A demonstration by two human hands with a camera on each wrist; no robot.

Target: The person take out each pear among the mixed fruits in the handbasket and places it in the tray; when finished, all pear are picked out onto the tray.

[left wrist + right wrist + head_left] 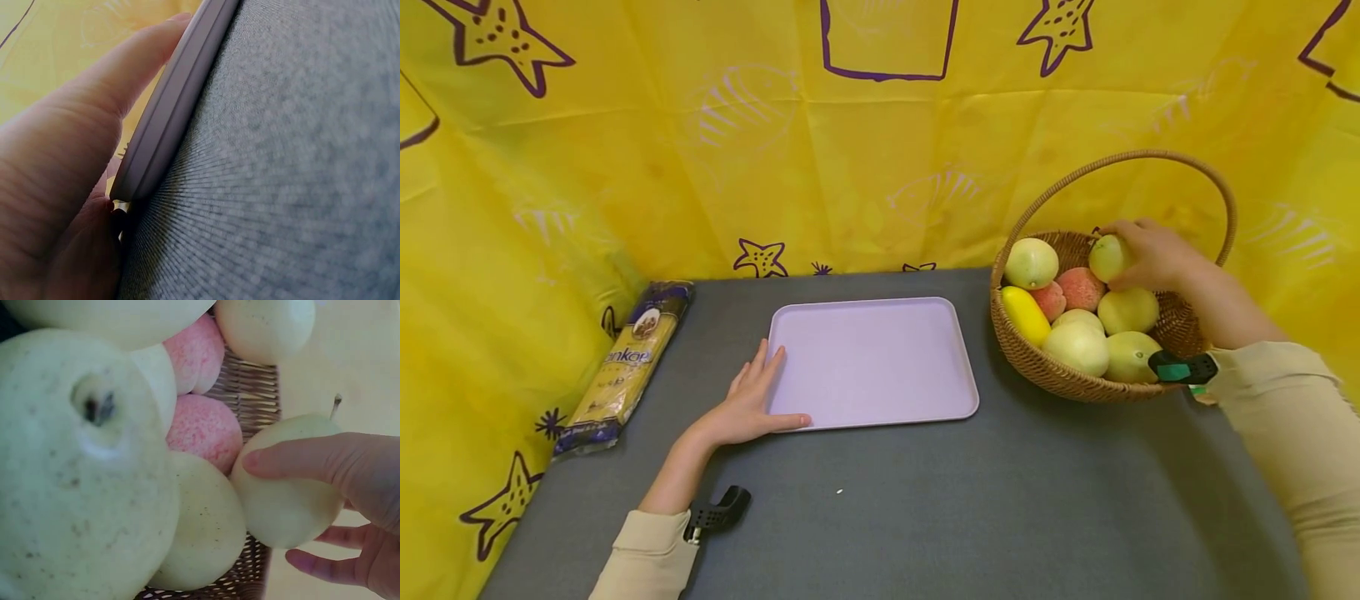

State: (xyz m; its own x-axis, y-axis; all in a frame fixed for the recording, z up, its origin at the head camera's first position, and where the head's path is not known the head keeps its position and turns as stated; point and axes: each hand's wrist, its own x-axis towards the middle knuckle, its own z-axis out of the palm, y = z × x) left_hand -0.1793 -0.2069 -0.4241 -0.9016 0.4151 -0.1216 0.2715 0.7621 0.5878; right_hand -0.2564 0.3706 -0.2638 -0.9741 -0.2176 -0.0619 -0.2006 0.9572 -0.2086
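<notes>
In the head view a wicker basket [1026, 358] full of fruit stands at the right. My right hand [1165, 254] is inside its far right part and grips a pale green pear [1107, 258]. The right wrist view shows the thumb over this pear [284, 509], its stem upward, with the fingers round the far side. My left hand [745, 404] lies at the near left corner of a lilac tray [872, 362], fingers straight along the left edge and thumb along the near edge. The left wrist view has the thumb [134, 69] against the tray's rim [169, 106].
Around the held pear are pink-red peaches [1081, 289], other pale round fruit [1075, 348] and a long yellow fruit [1025, 315]. The basket's tall handle [1120, 156] arches overhead. A pasta packet [628, 362] lies at the left. Yellow cloth [865, 167] hangs behind the grey table [880, 517].
</notes>
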